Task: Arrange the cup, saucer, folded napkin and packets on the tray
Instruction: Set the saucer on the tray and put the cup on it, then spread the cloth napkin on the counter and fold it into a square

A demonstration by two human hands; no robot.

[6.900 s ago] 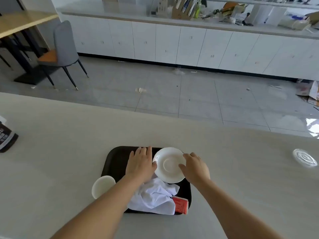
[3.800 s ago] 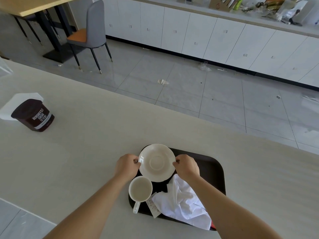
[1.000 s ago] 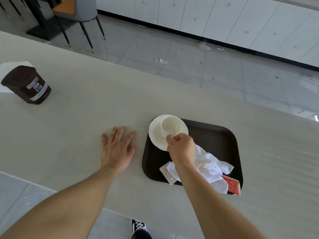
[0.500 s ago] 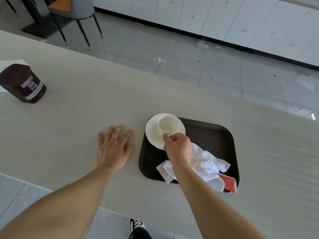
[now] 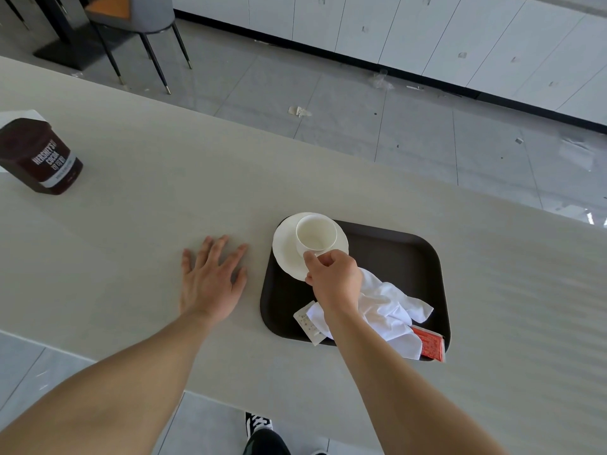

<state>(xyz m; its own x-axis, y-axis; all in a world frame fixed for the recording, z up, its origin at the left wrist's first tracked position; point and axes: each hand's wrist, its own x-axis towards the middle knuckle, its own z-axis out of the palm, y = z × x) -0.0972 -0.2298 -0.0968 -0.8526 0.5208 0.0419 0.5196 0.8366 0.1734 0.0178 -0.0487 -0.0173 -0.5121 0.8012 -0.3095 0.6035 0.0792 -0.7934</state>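
A dark brown tray (image 5: 394,254) lies on the pale counter. At its far left corner a white saucer (image 5: 285,249) carries a white cup (image 5: 315,233), upright and empty. My right hand (image 5: 335,279) is closed on the cup's near side, where the handle is hidden. A crumpled white napkin (image 5: 391,310) lies on the tray's near half. A white packet (image 5: 308,326) sticks out at its left and a red packet (image 5: 430,346) overhangs the tray's near right corner. My left hand (image 5: 212,277) rests flat on the counter, left of the tray, fingers spread.
A brown cocoa tub (image 5: 41,157) stands on the counter at the far left, with white paper behind it. Beyond the counter's far edge are a tiled floor, a grey chair (image 5: 138,14) and white cabinets. My shoe (image 5: 259,435) shows below the near edge.
Earlier both hands set the saucer at the tray's far left. Since one second ago the cup stays on the saucer with my right hand on it; my left hand has not moved.
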